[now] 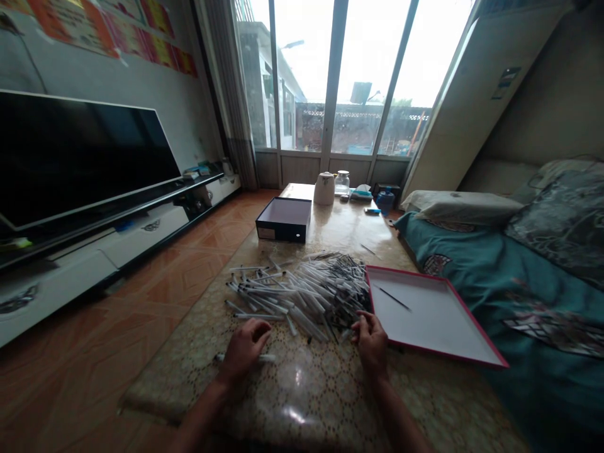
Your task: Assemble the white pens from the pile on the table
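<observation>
A heap of thin white tubes (302, 289) with dark ends lies across the table's middle, with darker thin pieces (346, 283) at its right side. My left hand (246, 346) is curled at the near left of the heap, over a single tube (267, 358) on the tablecloth; whether its fingers hold anything is hidden. At the heap's near right edge, my right hand (370, 336) has its fingers bent together beside the dark pieces, and what they grip is too small to name. One dark thin rod (395, 299) rests in the red-edged white lid (429, 314).
An open dark box (283, 220) stands behind the heap on the patterned table (302, 390). Farther back are a kettle (324, 189), a glass jar (342, 183) and a tissue pack (362, 192). A teal-covered sofa (533, 277) borders the right side.
</observation>
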A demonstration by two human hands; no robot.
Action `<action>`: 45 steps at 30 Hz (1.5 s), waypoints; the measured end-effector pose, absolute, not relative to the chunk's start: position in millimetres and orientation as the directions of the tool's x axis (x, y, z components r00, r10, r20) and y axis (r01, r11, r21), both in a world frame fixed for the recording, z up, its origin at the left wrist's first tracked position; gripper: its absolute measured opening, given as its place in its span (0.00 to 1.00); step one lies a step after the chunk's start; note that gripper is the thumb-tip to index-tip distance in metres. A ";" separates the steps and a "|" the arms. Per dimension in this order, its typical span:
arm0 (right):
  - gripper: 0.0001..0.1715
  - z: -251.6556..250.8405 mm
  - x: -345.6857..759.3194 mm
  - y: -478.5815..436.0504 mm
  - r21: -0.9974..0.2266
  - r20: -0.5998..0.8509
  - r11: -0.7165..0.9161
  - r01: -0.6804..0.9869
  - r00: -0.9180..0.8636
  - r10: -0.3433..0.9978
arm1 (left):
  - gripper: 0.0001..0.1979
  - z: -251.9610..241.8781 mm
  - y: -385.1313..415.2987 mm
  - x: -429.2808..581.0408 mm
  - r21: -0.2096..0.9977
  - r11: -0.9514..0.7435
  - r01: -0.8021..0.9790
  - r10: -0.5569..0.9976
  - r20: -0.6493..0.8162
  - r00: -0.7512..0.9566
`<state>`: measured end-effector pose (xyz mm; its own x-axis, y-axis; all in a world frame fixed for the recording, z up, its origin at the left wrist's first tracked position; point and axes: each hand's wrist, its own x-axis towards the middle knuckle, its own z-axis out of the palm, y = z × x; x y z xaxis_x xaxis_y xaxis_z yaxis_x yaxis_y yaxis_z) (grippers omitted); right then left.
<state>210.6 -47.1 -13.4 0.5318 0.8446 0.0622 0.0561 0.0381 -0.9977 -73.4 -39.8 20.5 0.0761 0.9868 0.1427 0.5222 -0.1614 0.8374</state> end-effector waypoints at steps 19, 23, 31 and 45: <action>0.10 -7.9 145.8 -97.8 -0.543 0.259 0.333 0.771 -0.223 0.940 | 0.06 -3.4 -60.5 -33.0 0.415 -0.619 0.667 0.779 0.212 0.591; 0.06 -16.8 157.2 -95.4 -0.514 0.187 0.342 0.787 -0.286 0.940 | 0.03 -12.0 -60.4 -15.1 0.262 -0.727 0.635 0.686 0.312 0.657; 0.09 -5.4 182.5 -89.2 -0.438 0.161 0.476 0.763 -0.454 0.876 | 0.07 -10.2 -58.2 -13.8 0.099 -0.825 0.557 0.561 0.270 0.783; 0.05 14.3 182.1 -79.5 -0.137 0.316 0.633 0.762 -0.573 0.757 | 0.10 18.0 -48.2 -13.9 0.254 -0.769 0.586 0.636 0.213 0.742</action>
